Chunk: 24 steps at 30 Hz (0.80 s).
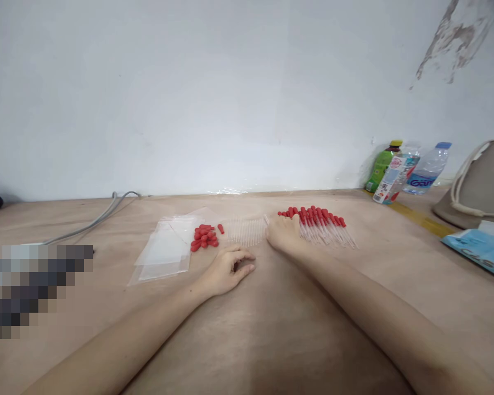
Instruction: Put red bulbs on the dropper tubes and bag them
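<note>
My left hand (227, 269) rests on the wooden table (271, 329), fingers loosely curled, holding nothing. It lies just below a small pile of red rubber bulbs (205, 236). My right hand (283, 232) is stretched farther out, between a row of clear glass dropper tubes (247, 230) on its left and a row of assembled droppers with red bulbs (319, 224) on its right. Its fingertips touch the near end of the assembled row; whether it grips one is hidden.
Clear plastic bags (164, 249) lie left of the bulbs. A grey cable (94, 220) runs along the back left. Bottles (395, 171) stand at the back right by the wall, next to a grey bag (481, 186) and a blue tissue pack (480, 247).
</note>
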Each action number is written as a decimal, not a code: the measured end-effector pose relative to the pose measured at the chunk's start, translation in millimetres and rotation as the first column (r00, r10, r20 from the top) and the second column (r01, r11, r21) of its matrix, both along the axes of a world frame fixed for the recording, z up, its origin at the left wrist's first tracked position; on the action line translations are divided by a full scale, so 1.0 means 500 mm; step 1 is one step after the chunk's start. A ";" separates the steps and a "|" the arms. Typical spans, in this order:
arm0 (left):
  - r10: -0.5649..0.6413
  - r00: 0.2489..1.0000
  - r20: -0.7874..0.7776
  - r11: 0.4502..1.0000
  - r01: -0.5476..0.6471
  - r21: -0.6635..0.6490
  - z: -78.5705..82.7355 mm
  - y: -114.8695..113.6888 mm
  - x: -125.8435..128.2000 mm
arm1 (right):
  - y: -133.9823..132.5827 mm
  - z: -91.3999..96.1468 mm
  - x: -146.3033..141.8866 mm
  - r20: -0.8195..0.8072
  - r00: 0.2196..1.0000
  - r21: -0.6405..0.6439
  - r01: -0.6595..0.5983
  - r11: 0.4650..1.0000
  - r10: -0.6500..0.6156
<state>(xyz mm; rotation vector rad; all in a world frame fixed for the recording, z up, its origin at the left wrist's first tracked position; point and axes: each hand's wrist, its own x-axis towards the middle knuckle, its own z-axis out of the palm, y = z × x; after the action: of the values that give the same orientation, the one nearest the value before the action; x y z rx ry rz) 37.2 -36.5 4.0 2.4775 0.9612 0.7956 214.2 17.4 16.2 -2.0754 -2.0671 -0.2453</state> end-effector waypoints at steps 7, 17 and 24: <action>0.337 0.942 0.008 0.903 -0.325 0.282 0.043 0.046 -0.026 | -0.108 -0.036 0.069 0.000 0.946 0.261 -0.314 0.913 0.325; 0.584 0.729 -0.356 0.788 -0.615 0.034 0.093 0.242 -0.063 | -0.119 -0.065 0.103 -0.130 0.839 0.417 -0.437 0.797 0.528; 0.588 0.734 -0.340 0.771 -0.635 -0.039 0.101 0.236 -0.047 | -0.119 -0.063 0.104 -0.116 0.825 0.384 -0.476 0.791 0.553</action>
<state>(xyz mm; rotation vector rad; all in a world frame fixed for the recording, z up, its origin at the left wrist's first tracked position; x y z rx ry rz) 13.7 81.4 54.5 2.1773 1.9480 0.4726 266.3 -42.1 -15.3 -1.2132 -2.1705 -0.2426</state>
